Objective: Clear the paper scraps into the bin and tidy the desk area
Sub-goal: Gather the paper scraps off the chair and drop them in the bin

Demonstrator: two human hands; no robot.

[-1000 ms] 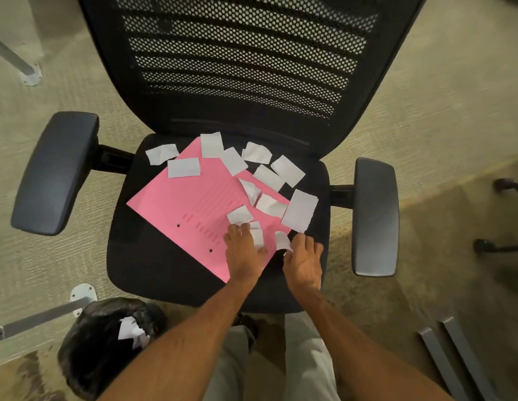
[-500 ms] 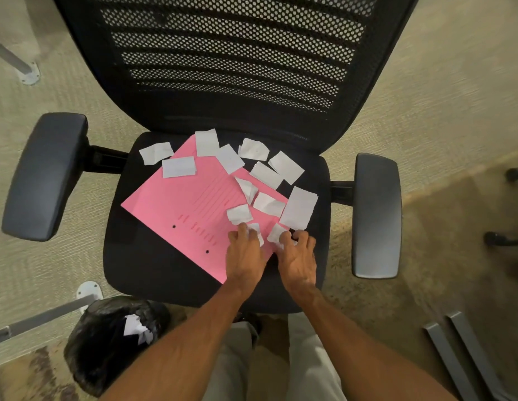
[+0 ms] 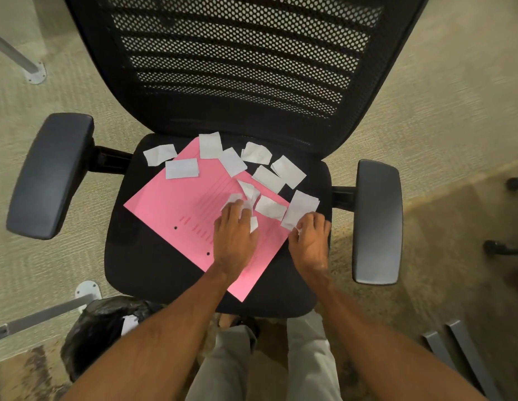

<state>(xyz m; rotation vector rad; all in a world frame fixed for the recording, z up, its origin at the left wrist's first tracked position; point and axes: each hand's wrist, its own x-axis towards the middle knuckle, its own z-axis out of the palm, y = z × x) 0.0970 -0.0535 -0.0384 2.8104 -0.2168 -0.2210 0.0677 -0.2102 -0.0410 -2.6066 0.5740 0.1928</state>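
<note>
The left hand [image 3: 234, 233] is pressing crumpled white paper scraps [image 3: 244, 199] onto the pink punched sheet [image 3: 176, 206]; the right hand [image 3: 310, 241] is pinching another torn white scrap [image 3: 299, 208] on the black office chair seat [image 3: 142, 256].

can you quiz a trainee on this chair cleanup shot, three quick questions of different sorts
1. True or false: the pink sheet lies on the chair seat.
2. Which hand rests on the pink sheet among the paper scraps: (a) left hand (b) right hand?
3. Fill in: the black-lined bin stands on the floor at the person's ____ side.

Key: 1 true; 2 a; 3 left.
</note>
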